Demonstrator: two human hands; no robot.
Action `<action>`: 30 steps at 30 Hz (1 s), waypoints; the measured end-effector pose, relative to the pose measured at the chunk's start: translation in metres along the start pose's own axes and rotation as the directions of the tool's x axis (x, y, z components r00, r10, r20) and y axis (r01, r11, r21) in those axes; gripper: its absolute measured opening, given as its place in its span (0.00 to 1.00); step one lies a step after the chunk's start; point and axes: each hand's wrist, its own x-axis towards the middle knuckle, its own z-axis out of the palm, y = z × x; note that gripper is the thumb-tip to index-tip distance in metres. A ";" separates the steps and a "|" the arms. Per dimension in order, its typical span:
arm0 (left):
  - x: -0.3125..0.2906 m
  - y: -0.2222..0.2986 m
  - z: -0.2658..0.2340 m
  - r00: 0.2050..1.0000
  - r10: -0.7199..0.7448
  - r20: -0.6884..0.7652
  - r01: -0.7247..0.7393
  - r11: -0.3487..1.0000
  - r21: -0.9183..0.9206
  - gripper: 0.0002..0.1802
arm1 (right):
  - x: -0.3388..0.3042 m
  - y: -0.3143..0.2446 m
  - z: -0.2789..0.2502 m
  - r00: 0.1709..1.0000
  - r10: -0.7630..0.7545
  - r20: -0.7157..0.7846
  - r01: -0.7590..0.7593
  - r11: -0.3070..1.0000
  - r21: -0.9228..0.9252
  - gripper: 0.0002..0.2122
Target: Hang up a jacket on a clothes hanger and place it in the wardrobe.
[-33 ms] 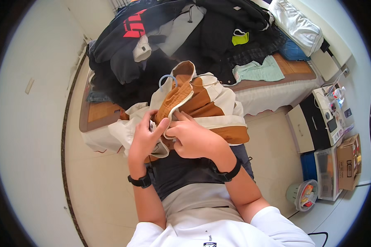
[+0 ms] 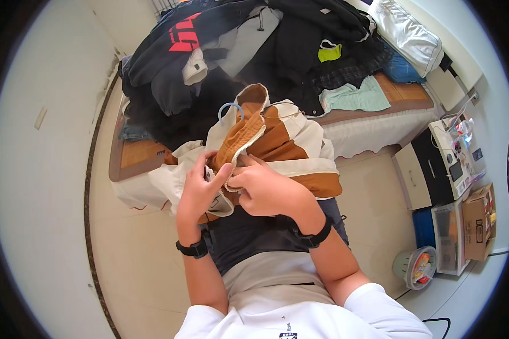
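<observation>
A brown and cream jacket (image 2: 271,144) lies across my lap, its front edged with a white toothed zipper (image 2: 247,147). At its collar sticks up a light blue loop (image 2: 223,106), which looks like a hanger hook. My left hand (image 2: 199,183) grips the jacket's left front edge, thumb on top and fingers partly hidden in the cloth. Across from it, my right hand (image 2: 271,185) is curled with its fingers closed on the zipper edge, close to the left thumb. The right fingertips and the lower end of the zipper are hidden.
Ahead stands a bed (image 2: 356,135) heaped with dark clothes (image 2: 209,107) and a mint green garment (image 2: 359,97). On the right are a nightstand (image 2: 415,175), a cardboard box (image 2: 478,223) and a waste bin (image 2: 404,271). A white wall (image 2: 45,186) runs along the left.
</observation>
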 end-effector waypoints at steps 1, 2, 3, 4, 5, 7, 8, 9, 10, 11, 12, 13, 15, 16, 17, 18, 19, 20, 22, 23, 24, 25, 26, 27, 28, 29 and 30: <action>0.001 -0.004 0.002 1.000 0.025 -0.015 -0.025 1.000 -0.010 0.31 | -0.001 0.003 -0.002 1.000 0.000 0.009 0.000 1.000 0.018 0.09; 0.000 -0.008 0.003 0.998 0.048 -0.030 -0.048 0.999 -0.022 0.30 | -0.001 0.005 -0.004 0.999 0.033 0.032 -0.035 0.995 0.090 0.09; 0.000 -0.012 0.004 0.999 0.044 -0.029 -0.044 0.999 -0.022 0.30 | -0.002 0.007 -0.007 0.996 0.064 0.059 -0.072 0.984 0.163 0.09; -0.001 -0.015 0.006 0.996 0.058 -0.073 -0.057 0.998 0.009 0.29 | -0.003 0.009 -0.011 0.998 0.040 0.048 -0.046 0.989 0.143 0.12; -0.001 -0.017 0.008 0.988 0.087 -0.124 -0.084 0.996 0.034 0.29 | -0.005 0.011 -0.017 1.000 0.005 0.017 -0.008 0.986 0.166 0.12; -0.003 -0.020 0.012 0.982 0.073 -0.173 -0.066 0.997 0.046 0.28 | -0.010 0.015 -0.032 0.967 0.235 -0.098 -0.180 0.905 0.386 0.13; -0.003 -0.020 0.014 0.971 0.073 -0.229 -0.063 0.997 0.053 0.28 | -0.010 0.018 -0.040 0.926 0.352 -0.137 -0.275 0.876 0.395 0.14; -0.002 -0.021 0.015 0.971 0.072 -0.228 -0.062 0.997 0.053 0.28 | -0.014 0.021 -0.050 0.932 0.331 -0.151 -0.252 0.886 0.390 0.14; -0.002 -0.021 0.017 0.963 0.092 -0.255 -0.084 0.996 0.040 0.27 | -0.019 0.026 -0.060 0.919 0.326 -0.223 -0.239 0.908 0.345 0.15; -0.002 -0.021 0.017 0.953 0.111 -0.282 -0.107 0.994 0.028 0.26 | -0.025 0.031 -0.069 0.902 0.317 -0.294 -0.229 0.927 0.299 0.16; -0.002 -0.021 0.018 0.953 0.110 -0.282 -0.106 0.994 0.028 0.26 | -0.029 0.036 -0.076 0.902 0.318 -0.293 -0.229 0.926 0.300 0.16; -0.002 -0.020 0.017 0.947 0.102 -0.303 -0.114 0.993 -0.022 0.25 | -0.034 0.043 -0.081 0.888 0.324 -0.328 -0.251 0.936 0.245 0.18; -0.003 -0.018 0.015 0.943 0.092 -0.321 -0.119 0.991 -0.067 0.24 | -0.045 0.057 -0.085 0.872 0.330 -0.363 -0.275 0.941 0.196 0.20; -0.003 -0.017 0.012 0.933 0.124 -0.337 -0.156 0.985 -0.071 0.24 | -0.050 0.064 -0.084 0.848 0.342 -0.406 -0.310 0.940 0.144 0.22; -0.002 -0.015 0.009 0.922 0.157 -0.354 -0.195 0.978 -0.074 0.23 | -0.053 0.071 -0.082 0.818 0.362 -0.448 -0.362 0.928 0.089 0.24; -0.001 -0.013 0.005 0.913 0.187 -0.361 -0.226 0.972 -0.067 0.21 | -0.057 0.078 -0.081 0.820 0.348 -0.454 -0.346 0.934 0.091 0.24; 0.003 -0.010 0.001 0.913 0.191 -0.359 -0.229 0.971 -0.066 0.21 | -0.060 0.083 -0.080 0.787 0.427 -0.444 -0.409 0.901 0.143 0.26; 0.007 -0.006 -0.005 0.877 0.248 -0.412 -0.291 0.956 -0.044 0.20 | -0.060 0.087 -0.078 0.725 0.532 -0.437 -0.499 0.843 0.198 0.28; 0.016 0.002 -0.020 0.844 0.284 -0.455 -0.305 0.952 0.028 0.20 | -0.059 0.093 -0.077 0.751 0.501 -0.431 -0.334 0.851 0.405 0.29; 0.020 0.007 -0.028 0.841 0.300 -0.450 -0.309 0.949 0.055 0.20 | -0.058 0.094 -0.078 0.730 0.544 -0.415 -0.229 0.765 0.601 0.30; 0.026 0.014 -0.036 0.803 0.354 -0.479 -0.379 0.924 0.048 0.21 | -0.060 0.093 -0.082 0.747 0.502 -0.436 -0.179 0.783 0.596 0.30; 0.032 0.020 -0.043 0.779 0.374 -0.504 -0.441 0.897 -0.016 0.22 | -0.062 0.091 -0.086 0.724 0.536 -0.435 -0.263 0.797 0.543 0.31; 0.035 0.028 -0.050 0.761 0.417 -0.498 -0.455 0.889 0.048 0.22 | -0.065 0.089 -0.090 0.684 0.575 -0.449 -0.352 0.799 0.487 0.31; 0.039 0.038 -0.057 0.726 0.425 -0.540 -0.462 0.884 0.074 0.23 | -0.069 0.086 -0.094 0.689 0.569 -0.448 -0.339 0.800 0.495 0.31; 0.043 0.048 -0.064 0.695 0.438 -0.569 -0.498 0.865 0.057 0.23 | -0.072 0.084 -0.097 0.717 0.546 -0.434 -0.360 0.822 0.441 0.32; 0.047 0.059 -0.071 0.687 0.448 -0.572 -0.478 0.872 0.108 0.23 | -0.074 0.081 -0.098 0.742 0.524 -0.417 -0.377 0.842 0.386 0.32; 0.052 0.072 -0.077 0.639 0.497 -0.587 -0.505 0.847 0.167 0.23 | -0.075 0.080 -0.098 0.734 0.525 -0.430 -0.368 0.841 0.397 0.32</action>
